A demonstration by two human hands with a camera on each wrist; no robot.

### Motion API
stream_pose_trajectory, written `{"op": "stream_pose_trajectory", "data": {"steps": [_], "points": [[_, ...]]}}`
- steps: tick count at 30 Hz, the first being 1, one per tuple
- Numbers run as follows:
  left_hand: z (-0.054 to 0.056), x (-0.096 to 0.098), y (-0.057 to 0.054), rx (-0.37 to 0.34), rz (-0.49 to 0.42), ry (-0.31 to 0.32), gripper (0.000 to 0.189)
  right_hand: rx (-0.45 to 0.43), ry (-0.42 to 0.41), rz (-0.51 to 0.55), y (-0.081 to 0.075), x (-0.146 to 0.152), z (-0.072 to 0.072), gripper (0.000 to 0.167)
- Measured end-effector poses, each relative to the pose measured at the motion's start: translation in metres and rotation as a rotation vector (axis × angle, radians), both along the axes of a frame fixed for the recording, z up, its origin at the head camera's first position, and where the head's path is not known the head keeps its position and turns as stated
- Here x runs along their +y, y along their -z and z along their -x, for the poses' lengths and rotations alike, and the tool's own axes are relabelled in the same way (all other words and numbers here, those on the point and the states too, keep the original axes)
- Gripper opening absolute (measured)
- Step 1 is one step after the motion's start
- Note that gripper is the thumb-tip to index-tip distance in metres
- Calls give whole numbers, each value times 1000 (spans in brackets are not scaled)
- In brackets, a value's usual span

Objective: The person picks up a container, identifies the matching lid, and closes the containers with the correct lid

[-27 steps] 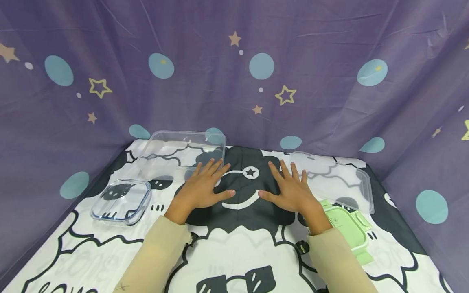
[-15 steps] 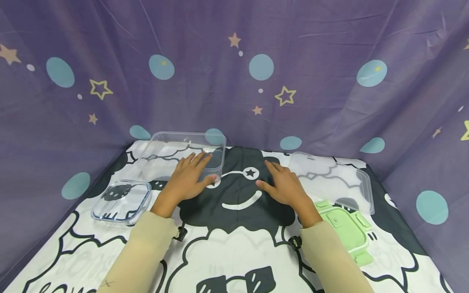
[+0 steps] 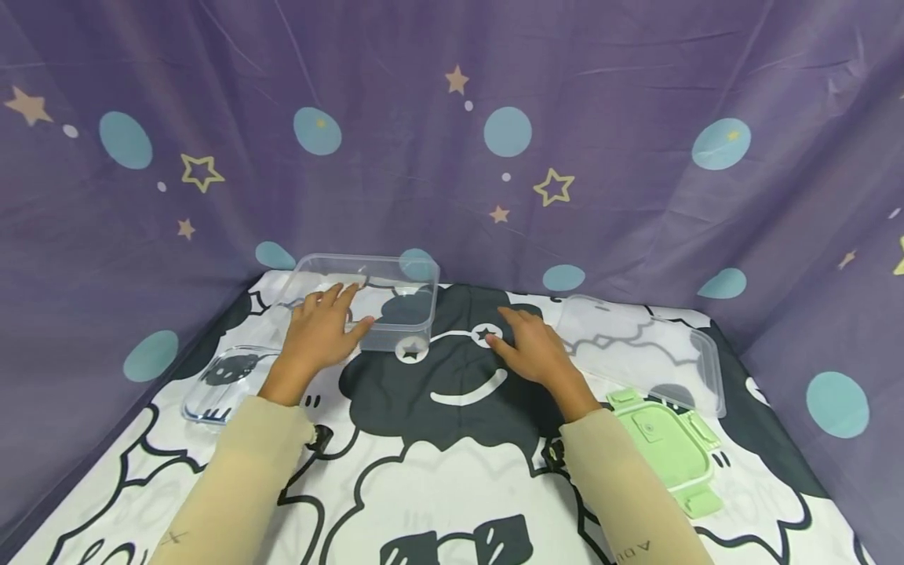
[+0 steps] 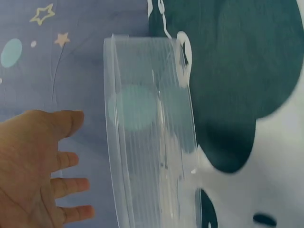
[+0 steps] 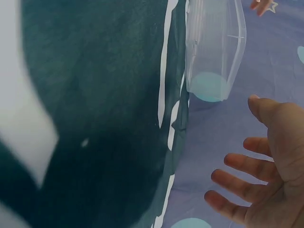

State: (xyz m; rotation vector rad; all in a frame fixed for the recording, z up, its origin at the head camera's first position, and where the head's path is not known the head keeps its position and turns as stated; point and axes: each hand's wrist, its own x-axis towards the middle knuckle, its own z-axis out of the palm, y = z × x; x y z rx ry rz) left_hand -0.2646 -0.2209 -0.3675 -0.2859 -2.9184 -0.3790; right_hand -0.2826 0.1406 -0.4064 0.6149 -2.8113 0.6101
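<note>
Purple curtain, printed with stars and blue spots, hangs behind a cartoon-patterned cloth where a person in beige sleeves works bare-handed. At the back of the cloth, left of the middle, sits a large clear container, upright and close to the curtain, its rim uppermost. From the head camera, the left hand appears over its near left side, fingers spread and holding nothing; the left wrist camera shows a gap between fingertips and wall. Whether any part of the palm brushes the rim cannot be told, as the clear plastic and the angle blur the edge.

To the container's right, the right hand hangs over the dark print, well apart from it, thumb clear of loosely bent fingers, nothing in its grasp. The step in hand looks like a reach, with no hold taken. Lifting or shifting the container would call for the right hand to come across to its near right corner and the left to settle on the opposite side, both closing gently on thin walls.

Farther out, a glass dish sits partly hidden by the left arm. Beyond the right hand lies a translucent lid-like piece, with a green clip-on lid nearer the right sleeve.
</note>
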Motion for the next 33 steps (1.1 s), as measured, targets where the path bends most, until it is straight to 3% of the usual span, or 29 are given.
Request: {"op": "stream_pose_trajectory", "data": {"steps": [16, 33], "points": [[0, -40, -9, -6, 76, -147, 75, -9, -36, 35, 4, -26, 19, 64], [10, -82, -19, -131, 25, -201, 77, -24, -59, 71, 16, -49, 35, 58]]}}
